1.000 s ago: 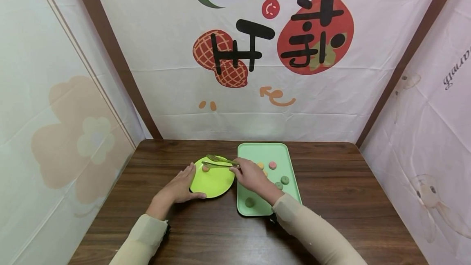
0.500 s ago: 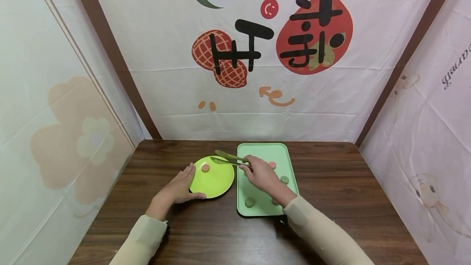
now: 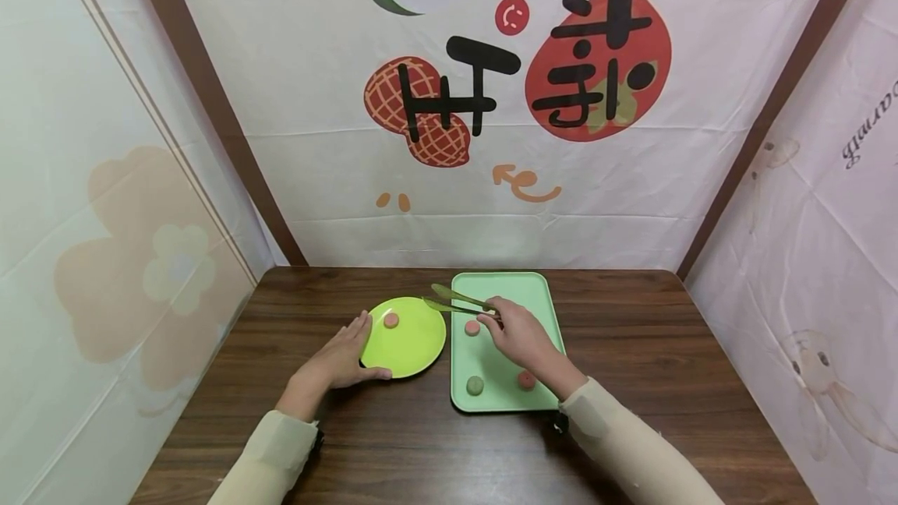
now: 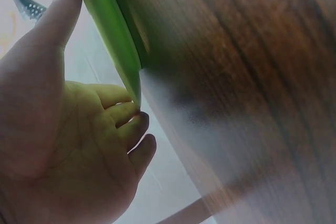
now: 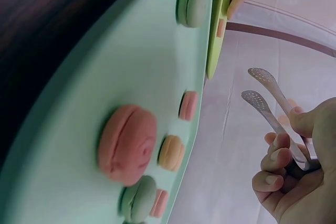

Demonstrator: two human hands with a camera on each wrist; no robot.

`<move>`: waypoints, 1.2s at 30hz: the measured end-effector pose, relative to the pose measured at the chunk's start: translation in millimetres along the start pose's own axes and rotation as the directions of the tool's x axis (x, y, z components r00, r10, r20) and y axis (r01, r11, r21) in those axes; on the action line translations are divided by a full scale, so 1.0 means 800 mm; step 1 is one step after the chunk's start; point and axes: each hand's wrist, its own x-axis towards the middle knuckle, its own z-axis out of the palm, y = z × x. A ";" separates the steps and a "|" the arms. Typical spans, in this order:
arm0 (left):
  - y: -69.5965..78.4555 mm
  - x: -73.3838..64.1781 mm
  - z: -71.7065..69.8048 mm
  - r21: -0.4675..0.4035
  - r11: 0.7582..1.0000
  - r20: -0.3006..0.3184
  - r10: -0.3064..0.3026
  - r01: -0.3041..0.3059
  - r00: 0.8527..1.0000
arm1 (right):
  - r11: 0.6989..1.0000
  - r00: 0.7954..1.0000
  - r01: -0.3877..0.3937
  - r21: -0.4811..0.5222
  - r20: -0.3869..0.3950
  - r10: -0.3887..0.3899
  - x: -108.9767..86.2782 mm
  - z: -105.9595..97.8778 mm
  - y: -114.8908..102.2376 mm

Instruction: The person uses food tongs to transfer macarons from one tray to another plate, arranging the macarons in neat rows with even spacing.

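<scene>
My left hand (image 3: 337,357) rests against the left rim of the lime-green plate (image 3: 414,353), thumb and fingers spread along the edge. One pink macaron (image 3: 391,320) lies on that plate. With my right hand (image 3: 525,337) I hold metal tongs (image 5: 270,100); their perforated tips are apart with nothing between them. In the head view the tongs point left over the mint-green tray (image 3: 494,283). On the tray are a pink macaron (image 3: 472,327), a green macaron (image 3: 475,385) and a deeper pink macaron (image 3: 526,380). The right wrist view also shows a yellow macaron (image 5: 171,153).
The plate and tray stand side by side on a dark wooden table (image 3: 393,443), a narrow gap between them. Behind the table hangs a white printed cloth (image 3: 337,178), with more cloth at both sides. My right hand and forearm hide part of the tray.
My right hand has drawn the tongs from over the plate rightward above the tray, uncovering the pink macaron on the plate. My left hand stays at the plate's rim.
</scene>
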 end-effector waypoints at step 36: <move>-0.003 0.001 0.003 -0.008 1.000 -0.005 -0.003 0.003 1.000 | 0.994 0.993 -0.111 -0.014 -0.045 0.110 -0.052 -0.030 0.070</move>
